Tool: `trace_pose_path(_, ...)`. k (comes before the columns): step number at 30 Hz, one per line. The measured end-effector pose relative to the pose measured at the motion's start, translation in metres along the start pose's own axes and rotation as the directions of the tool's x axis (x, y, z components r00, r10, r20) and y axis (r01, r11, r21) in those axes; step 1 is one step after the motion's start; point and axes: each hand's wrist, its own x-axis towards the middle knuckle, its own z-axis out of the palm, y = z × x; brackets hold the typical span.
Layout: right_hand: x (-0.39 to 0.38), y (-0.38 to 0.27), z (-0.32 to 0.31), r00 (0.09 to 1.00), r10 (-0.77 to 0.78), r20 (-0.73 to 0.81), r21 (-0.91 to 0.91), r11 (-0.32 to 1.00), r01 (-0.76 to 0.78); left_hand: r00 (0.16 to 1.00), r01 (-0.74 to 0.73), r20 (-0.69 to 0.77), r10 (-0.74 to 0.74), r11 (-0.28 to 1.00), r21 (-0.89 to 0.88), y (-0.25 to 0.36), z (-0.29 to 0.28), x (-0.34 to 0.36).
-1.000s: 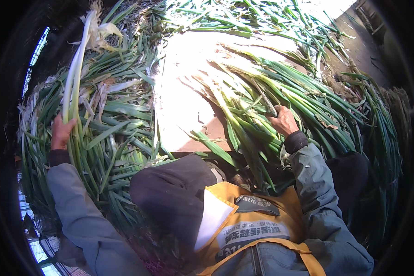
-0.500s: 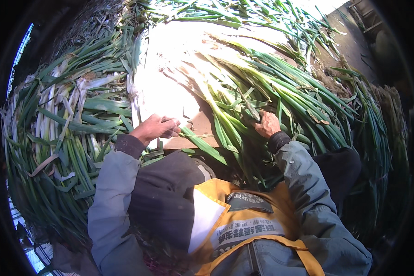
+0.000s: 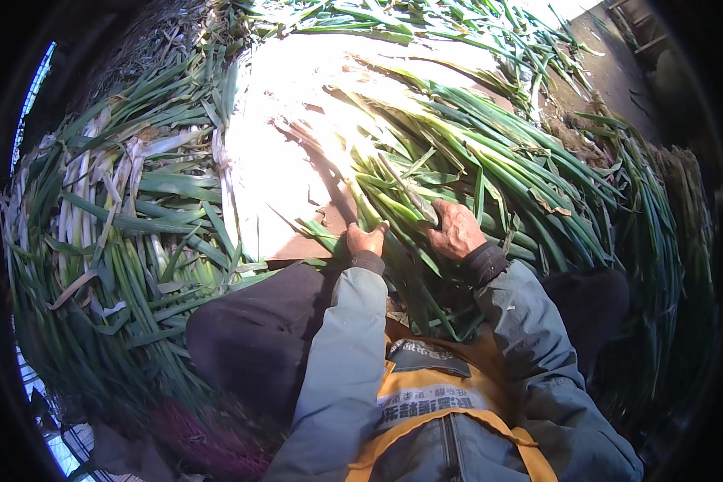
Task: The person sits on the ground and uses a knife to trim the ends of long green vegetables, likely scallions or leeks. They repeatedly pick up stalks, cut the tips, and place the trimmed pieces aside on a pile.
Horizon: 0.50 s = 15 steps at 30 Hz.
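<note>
Yellow apron (image 3: 430,381) nearest the camera, dark-trousered knees either side. Left hand (image 3: 367,239) is right against the near onion stalks (image 3: 364,205); its fingers are partly hidden in the leaves, so can't tell if they're closed. Right hand (image 3: 455,230) has its fingers curled round a thin tool (image 3: 410,189), slanting over the bunch. Stalks lie on the sunlit worktop (image 3: 289,245), big pile (image 3: 128,193) off left, more greens (image 3: 361,22) at the far edge.

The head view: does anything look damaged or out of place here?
Little stands out. On the left pile, a tan, dried-looking leaf crosses green ones; its colour looks odd. The stalks at the left hand show no clear damage, but glare washes out their pale ends.
</note>
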Motion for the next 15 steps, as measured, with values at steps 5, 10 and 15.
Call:
trace_pose_path(5,-0.048,-0.016,0.019,0.991,0.014,0.132,0.016,1.0,-0.017,0.961,0.134,0.275,0.018,0.841,-0.524,-0.024,-0.015,-0.003)
trace_pose_path(10,-0.083,-0.005,0.043,0.968,0.06,0.245,-0.052,0.997,-0.048,0.961,0.165,0.276,-0.027,0.856,-0.49,-0.045,-0.003,0.006)
trace_pose_path(15,-0.072,-0.008,0.052,0.973,0.039,0.228,-0.046,0.999,-0.029,0.957,0.233,0.271,-0.106,0.836,-0.497,-0.04,-0.004,0.002)
